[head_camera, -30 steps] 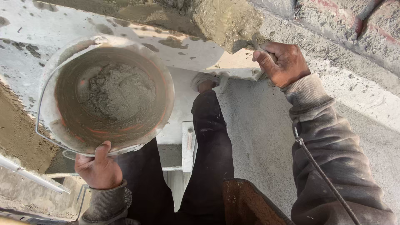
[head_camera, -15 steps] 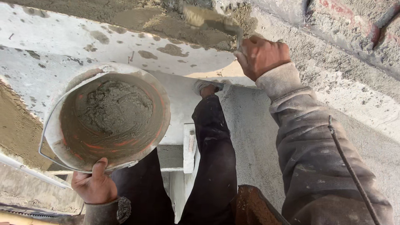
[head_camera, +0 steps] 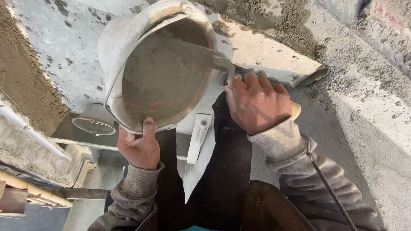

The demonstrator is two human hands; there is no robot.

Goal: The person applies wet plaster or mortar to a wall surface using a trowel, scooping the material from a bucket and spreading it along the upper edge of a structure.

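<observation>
I see the bucket [head_camera: 158, 64] tipped, mouth toward the camera and slightly right, held up against the wall [head_camera: 55, 51]. The trowel [head_camera: 201, 51] blade lies inside it, long axis running from upper left down-right to the handle. Left hand [head_camera: 139, 147] is below, fingers clamped on the bucket's lower rim, thumb up over it. Right hand [head_camera: 259, 102] is knuckles-up, fingers wrapped tight round the trowel handle. Bucket is pale outside, coated inside with wet grey mortar [head_camera: 158, 81].

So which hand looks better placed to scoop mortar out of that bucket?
Right, probably. The right hand grips the trowel, its blade inside the bucket; the left hand holds the bucket's rim.
</observation>
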